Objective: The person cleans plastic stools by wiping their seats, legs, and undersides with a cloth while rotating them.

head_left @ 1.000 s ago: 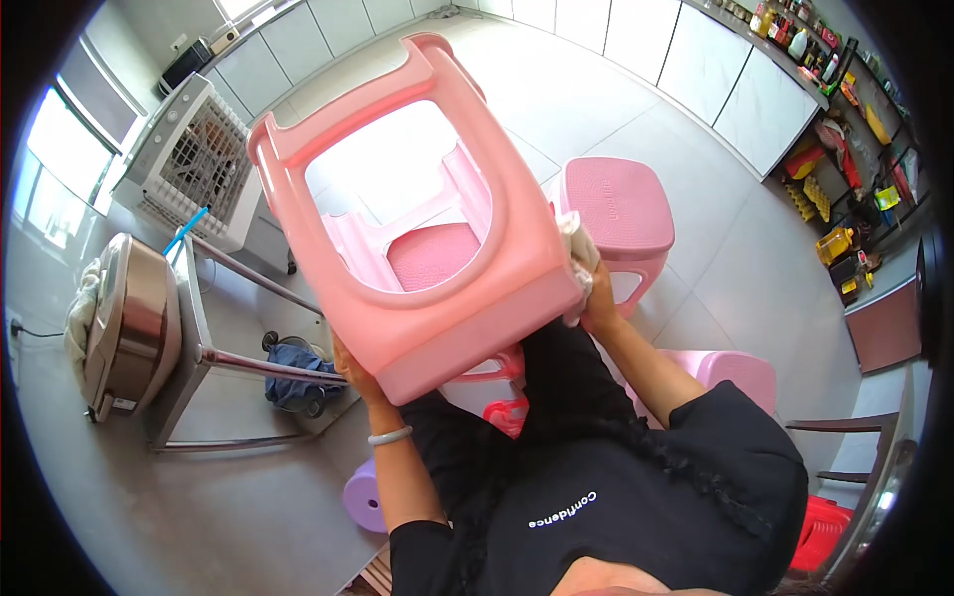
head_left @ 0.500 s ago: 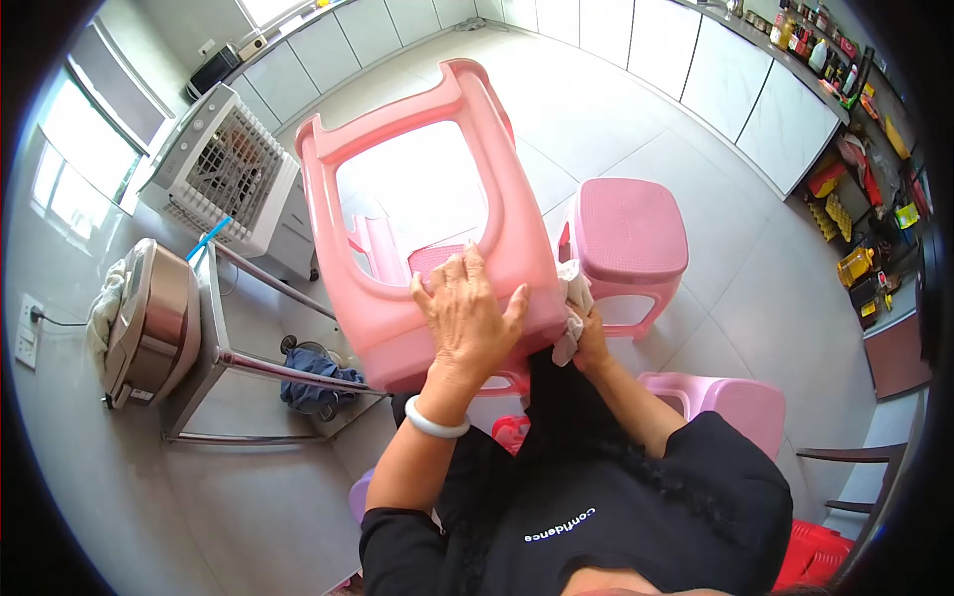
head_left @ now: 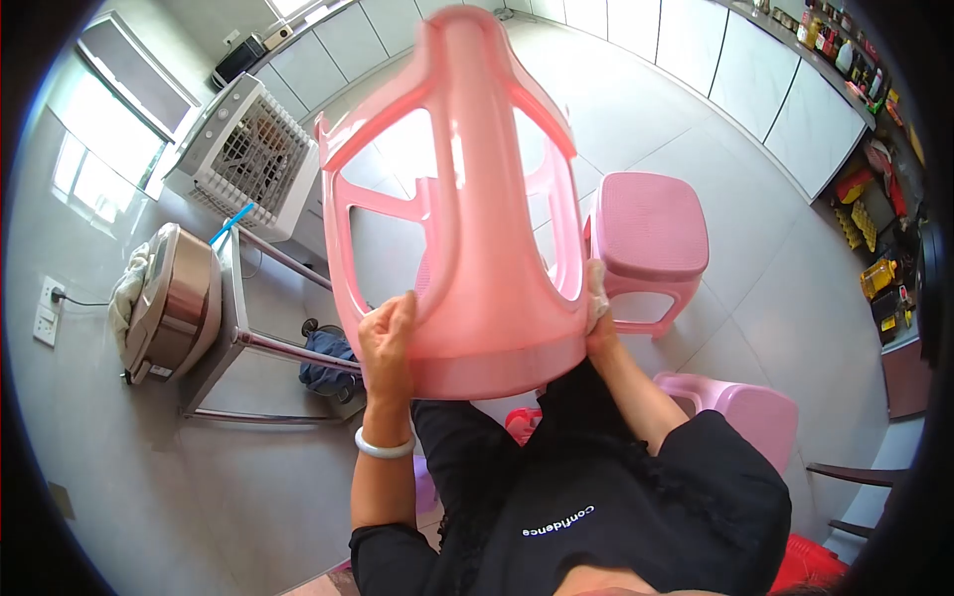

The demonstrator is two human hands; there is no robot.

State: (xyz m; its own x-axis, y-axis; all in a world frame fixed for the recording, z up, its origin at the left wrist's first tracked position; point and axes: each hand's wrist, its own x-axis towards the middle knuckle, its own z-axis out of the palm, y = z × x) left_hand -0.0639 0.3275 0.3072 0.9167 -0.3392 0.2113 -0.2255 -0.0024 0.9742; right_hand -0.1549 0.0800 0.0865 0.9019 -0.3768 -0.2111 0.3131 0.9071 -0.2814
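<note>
A pink plastic stool (head_left: 477, 308) is tilted up in front of me, legs pointing away and one corner leg facing me. My left hand (head_left: 388, 343) is closed on its left side near the seat end, with a white bangle (head_left: 385, 444) on that wrist. Against the stool's right side, my right hand (head_left: 600, 328) holds a white cloth (head_left: 596, 288); the stool partly hides these fingers. Beyond the right hand stands another pink stool (head_left: 654, 226), upright on the floor.
A lighter pink stool (head_left: 755, 422) is by my right side. To the left are a metal-framed table (head_left: 234, 328) bearing a rice cooker (head_left: 174, 298), and an air cooler (head_left: 248, 159). Bottles and packets crowd the shelves (head_left: 865, 149) at right. White cabinets (head_left: 755, 79) line the back.
The pink stool has turned so that a corner leg faces me instead of an open side. My left hand has moved from its face to its left edge. The cloth stays at the right side.
</note>
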